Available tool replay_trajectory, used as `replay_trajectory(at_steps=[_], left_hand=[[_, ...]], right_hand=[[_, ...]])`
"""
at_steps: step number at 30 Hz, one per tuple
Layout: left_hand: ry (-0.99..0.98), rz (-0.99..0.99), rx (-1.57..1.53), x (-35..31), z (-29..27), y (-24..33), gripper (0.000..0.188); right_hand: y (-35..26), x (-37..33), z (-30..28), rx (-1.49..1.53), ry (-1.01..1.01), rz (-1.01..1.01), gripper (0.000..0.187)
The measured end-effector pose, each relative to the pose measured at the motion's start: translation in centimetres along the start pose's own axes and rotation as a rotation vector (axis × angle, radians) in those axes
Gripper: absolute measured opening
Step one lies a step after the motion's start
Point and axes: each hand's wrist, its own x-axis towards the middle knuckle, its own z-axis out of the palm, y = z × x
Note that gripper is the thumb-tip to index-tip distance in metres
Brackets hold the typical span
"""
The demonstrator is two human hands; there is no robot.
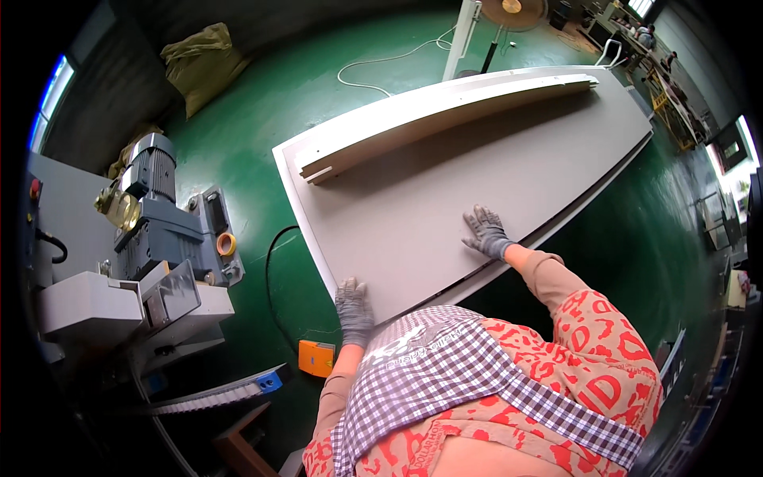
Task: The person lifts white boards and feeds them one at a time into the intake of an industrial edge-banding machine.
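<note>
A large pale grey panel (445, 191) lies in front of me, on a white-edged board beneath it. My right hand (486, 232), in a grey glove, is flat on the panel close to its near long edge, fingers spread. At the panel's near left corner rests my left hand (354, 310), gloved alike, its fingers stretched forward over the edge and holding nothing that I can see. Farther back on the panel, a stack of long narrow white strips (445, 115) runs lengthwise.
To the left stands a machine with a grey motor (159, 171) and a tape roll (226, 244). An orange box (316, 358) sits on the green floor (238, 143). A sack (203, 67) and a fan (513, 9) are farther back. People work at the far right.
</note>
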Motion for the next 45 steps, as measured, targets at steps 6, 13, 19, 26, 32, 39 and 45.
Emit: replay_trajectory(at_steps=[6, 13, 19, 26, 32, 39, 45], left_hand=[[0.03, -0.011, -0.032, -0.3, 0.5, -0.1, 0.037], [0.043, 0.019, 0.007, -0.8, 1.1, -1.1, 0.039], [-0.009, 0.016, 0.03, -0.7, 0.5, -1.3, 0.039], [0.029, 0.035, 0.016, -0.2, 0.6, -1.2, 0.039], [-0.014, -0.004, 0.032, -0.4, 0.4, -1.5, 0.041], [0.031, 0.002, 0.014, -0.8, 0.9, -1.9, 0.039], [0.033, -0.022, -0.009, -0.8, 0.6, -1.8, 0.037]], right_hand=[[-11.1, 5.0, -1.7, 0.236, 0.186, 0.539, 0.091], [-21.2, -0.4, -0.5, 0.036, 0.146, -0.368, 0.082], [-13.2, -6.0, 0.8, 0.34, -0.105, -0.734, 0.055], [5.0, 1.7, 1.1, 0.153, 0.089, -0.14, 0.059], [-8.9, 7.9, -4.2, 0.325, -0.027, 0.963, 0.089], [-24.3, 5.7, -4.6, -0.03, -0.059, -0.283, 0.092], [-20.3, 3.2, -6.2, -0.007, -0.067, -0.945, 0.069]])
